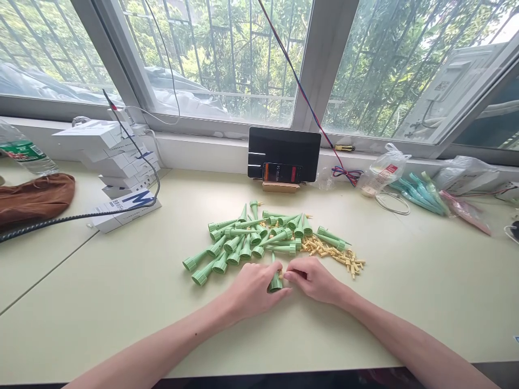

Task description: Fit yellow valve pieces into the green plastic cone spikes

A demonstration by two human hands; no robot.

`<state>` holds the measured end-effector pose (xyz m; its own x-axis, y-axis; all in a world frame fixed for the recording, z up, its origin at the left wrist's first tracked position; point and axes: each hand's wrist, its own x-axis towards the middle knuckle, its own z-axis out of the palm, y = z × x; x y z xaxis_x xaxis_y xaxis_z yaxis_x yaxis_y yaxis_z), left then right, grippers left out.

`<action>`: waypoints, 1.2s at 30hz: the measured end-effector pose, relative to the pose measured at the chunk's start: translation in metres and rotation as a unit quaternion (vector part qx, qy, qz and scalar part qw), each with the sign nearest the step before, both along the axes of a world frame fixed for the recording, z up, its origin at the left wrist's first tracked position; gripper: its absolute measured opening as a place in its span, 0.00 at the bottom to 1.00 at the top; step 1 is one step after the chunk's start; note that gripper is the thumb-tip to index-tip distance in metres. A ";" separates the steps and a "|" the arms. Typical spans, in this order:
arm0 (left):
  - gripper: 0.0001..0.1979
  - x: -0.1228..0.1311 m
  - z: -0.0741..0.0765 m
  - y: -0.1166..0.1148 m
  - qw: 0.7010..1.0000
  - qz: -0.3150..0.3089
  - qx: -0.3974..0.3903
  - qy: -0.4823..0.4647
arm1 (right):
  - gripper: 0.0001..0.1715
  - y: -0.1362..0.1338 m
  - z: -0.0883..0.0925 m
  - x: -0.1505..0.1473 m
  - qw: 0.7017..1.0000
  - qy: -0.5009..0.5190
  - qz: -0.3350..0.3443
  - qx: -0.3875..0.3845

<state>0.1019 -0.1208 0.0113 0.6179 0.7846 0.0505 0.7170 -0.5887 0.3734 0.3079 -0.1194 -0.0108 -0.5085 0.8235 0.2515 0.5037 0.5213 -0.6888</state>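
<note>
My left hand (pixel 253 286) is wrapped around a green watering spike (pixel 275 283), its wide threaded mouth toward me and its thin tip pointing away. A small yellow peg (pixel 280 274) shows at the spike's side, between my two hands. The fingertips of my right hand (pixel 314 278) are pinched together at that peg; how deep it sits in the spike cannot be seen. Just beyond my hands lies a heap of similar green spikes (pixel 245 249), some with yellow pegs on their sides. Loose yellow pegs (pixel 324 248) form a pile to the right.
A black tablet (pixel 284 148) leans at the window with a phone (pixel 281 173) before it. White boxes (pixel 125 162), a cable (pixel 156 181), brown cloth (pixel 40 194) and a bottle (pixel 26 151) are on the left. Plastic bags (pixel 385 167) and blue-green packets (pixel 421 194) lie right.
</note>
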 end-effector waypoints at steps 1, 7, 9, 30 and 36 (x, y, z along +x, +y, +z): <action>0.15 0.000 0.000 0.000 1.000 -0.002 0.000 -0.005 | 0.19 0.000 0.000 0.000 1.000 0.003 0.003 0.000; 0.16 0.000 -0.002 -0.003 0.999 -0.021 -0.006 -0.035 | 0.14 -0.005 0.003 0.000 0.997 0.066 0.021 -0.029; 0.16 0.000 -0.003 -0.003 0.999 -0.026 -0.006 -0.045 | 0.11 -0.007 0.006 -0.001 0.994 0.092 0.029 -0.052; 0.24 -0.005 -0.013 -0.003 0.974 -0.029 0.038 -0.220 | 0.08 -0.017 0.008 -0.010 0.959 0.194 -0.014 0.208; 0.33 -0.001 -0.005 -0.001 0.920 0.046 -0.076 -0.381 | 0.12 -0.013 0.001 -0.009 0.957 0.226 -0.032 0.181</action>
<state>0.1010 -0.1215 0.0061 0.3796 0.8655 0.3268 0.2567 -0.4379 0.8616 0.2990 -0.1323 -0.0102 -0.2330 0.6666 0.7081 0.2359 0.7451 -0.6238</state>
